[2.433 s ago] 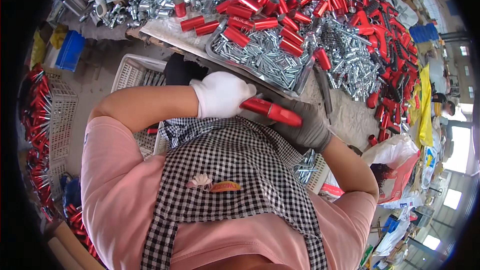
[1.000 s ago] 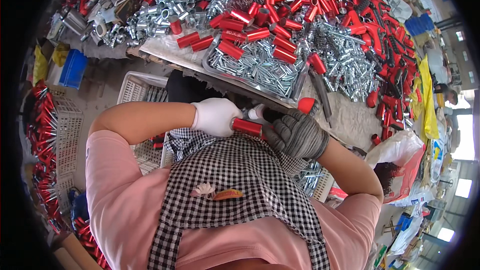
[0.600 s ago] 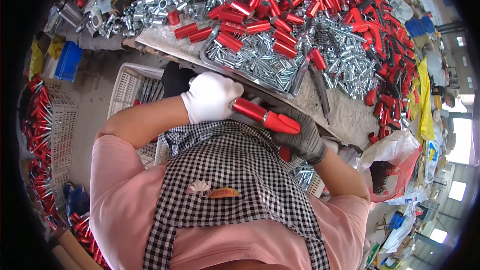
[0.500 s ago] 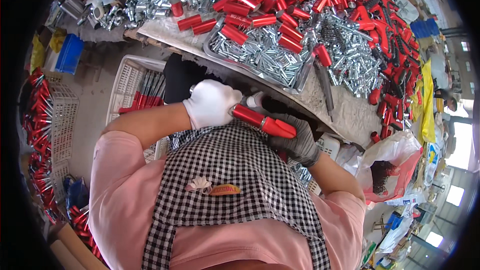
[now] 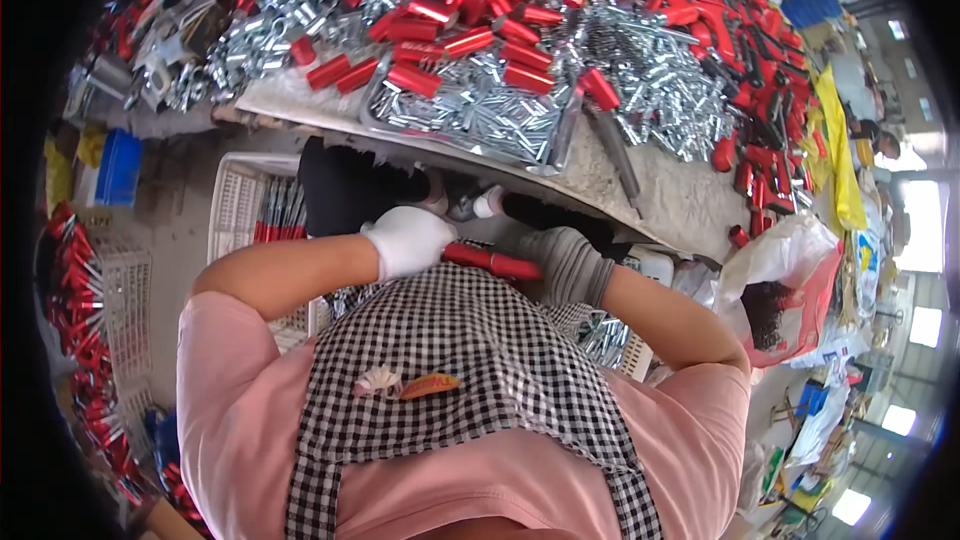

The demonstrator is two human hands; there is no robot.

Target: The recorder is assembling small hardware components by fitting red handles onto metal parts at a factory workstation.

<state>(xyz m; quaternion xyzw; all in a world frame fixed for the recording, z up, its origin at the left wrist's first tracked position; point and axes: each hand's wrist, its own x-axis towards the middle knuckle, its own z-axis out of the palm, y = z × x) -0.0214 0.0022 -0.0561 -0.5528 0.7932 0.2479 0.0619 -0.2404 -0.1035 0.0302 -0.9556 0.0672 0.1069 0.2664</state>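
Observation:
In front of the checked apron (image 5: 430,360), both my hands hold one red tube with a tapered red end (image 5: 492,261). My left hand (image 5: 412,240), in a white glove, is closed round its left end. On the other end my right hand (image 5: 568,266), in a grey striped glove, has its fingers curled, partly hidden behind the tube. The piece lies nearly level across the lap. Beyond the hands, on the bench (image 5: 665,190), sits a metal tray (image 5: 375,118) of small silver pins with several red tubes (image 5: 415,80) on top.
Silver collars (image 5: 290,0) and red parts with black levers (image 5: 770,90) are heaped on the bench. White crates (image 5: 232,210) stand left of my legs and at far left (image 5: 125,310). A plastic bag (image 5: 745,280) hangs at right. A blue bin (image 5: 120,168) is at left.
The red tube has turned from slanting down to the right to nearly level. My right hand has moved left, closer to my left hand. The whole view has shifted slightly.

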